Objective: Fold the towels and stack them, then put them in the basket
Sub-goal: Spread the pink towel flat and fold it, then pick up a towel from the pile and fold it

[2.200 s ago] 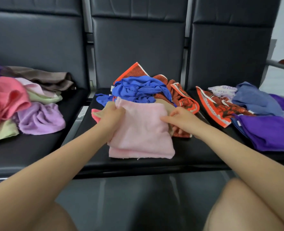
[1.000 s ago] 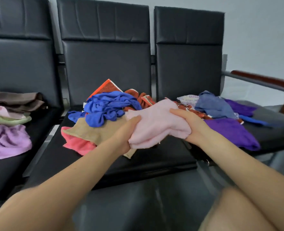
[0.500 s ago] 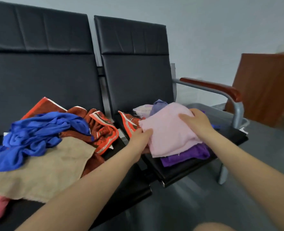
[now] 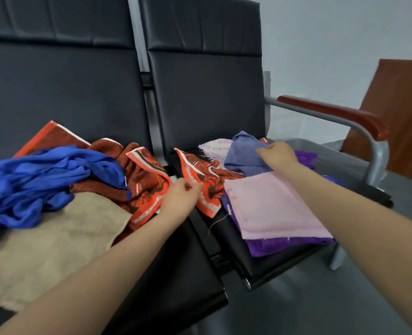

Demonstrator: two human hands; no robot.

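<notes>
Folded pink towel newly stacked on purple towel, lower right; right hand fingers grasping blue-grey towel, left hand pinching orange patterned towel: next fold.

The light is soft and even, rather dim, with only faint shadows under the towels and no strong glare, only a dull shine on the black seat backs. The wide lens bends straight lines toward the edges of the frame. The whole picture is slightly soft, most at the lower corners.

Pink towel on purple towel; orange patterned towel; royal-blue cloth; tan towel.
</notes>
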